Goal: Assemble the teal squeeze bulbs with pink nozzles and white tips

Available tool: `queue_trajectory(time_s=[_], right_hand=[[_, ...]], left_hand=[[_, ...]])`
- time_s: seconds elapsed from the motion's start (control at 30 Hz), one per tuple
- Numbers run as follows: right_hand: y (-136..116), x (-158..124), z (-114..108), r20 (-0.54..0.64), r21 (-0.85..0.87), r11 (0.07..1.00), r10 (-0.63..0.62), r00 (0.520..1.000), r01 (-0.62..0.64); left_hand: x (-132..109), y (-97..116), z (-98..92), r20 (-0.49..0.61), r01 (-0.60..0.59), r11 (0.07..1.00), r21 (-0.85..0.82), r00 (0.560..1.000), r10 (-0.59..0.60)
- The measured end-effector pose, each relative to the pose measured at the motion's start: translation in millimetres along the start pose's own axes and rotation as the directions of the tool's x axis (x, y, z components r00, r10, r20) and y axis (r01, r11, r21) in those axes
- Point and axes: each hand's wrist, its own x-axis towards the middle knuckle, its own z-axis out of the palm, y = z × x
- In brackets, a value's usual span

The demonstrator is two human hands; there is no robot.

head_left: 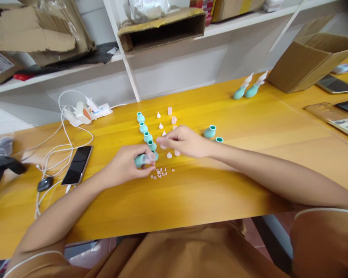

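Left grip (126, 164) wrapped around a teal squeeze bulb (139, 161); whether right grip (188, 142) pinches anything, cannot tell.
Bulb looks light, soft; best held gently round its belly.

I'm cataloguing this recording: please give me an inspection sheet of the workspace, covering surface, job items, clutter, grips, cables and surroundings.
Surface: yellow table.
Job's things: teal bulbs in a row, white cones, translucent cups, tiny clear pieces.
Clutter: phone, small black object, open carton.
Grips: left grip holds a teal bulb with translucent top; right grip nearby, contents blurred.
Cables: white cables loosely looped near a power strip.
Surroundings: white shelves with cardboard boxes.
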Motion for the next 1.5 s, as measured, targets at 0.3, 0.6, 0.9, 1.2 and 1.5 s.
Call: queue_trajectory(time_s=[0.3, 0.6, 0.9, 1.2, 1.5], right_hand=[[46, 17, -84, -0.155, -0.75, 0.601, 0.245, 0.957, -0.276], [65, 17, -79, 0.004, -0.723, 0.669, 0.255, 0.967, -0.173], [72, 21, -60, 0.01, -0.9, 0.403, 0.397, 0.918, -0.164], [48, 16, -68, -0.045, -0.902, 0.382, 0.376, 0.925, -0.199], [-18, -7, -21, 0.244, -0.43, 0.898, 0.012, 0.97, 0.097]], left_hand=[[-9, -24, 18.5, 0.318, -0.14, 0.965, 0.22, 0.946, 0.065], [-6, -25, 20.9, 0.33, -0.158, 0.946, 0.283, 0.942, 0.059], [-4, -15, 17.9, 0.321, -0.114, 0.941, 0.32, 0.947, 0.006], [-5, -5, 15.6, 0.155, -0.092, 0.94, 0.328, 0.987, 0.042], [-7, 0, 20.5, -0.014, -0.055, 0.993, 0.102, 0.998, 0.057]])
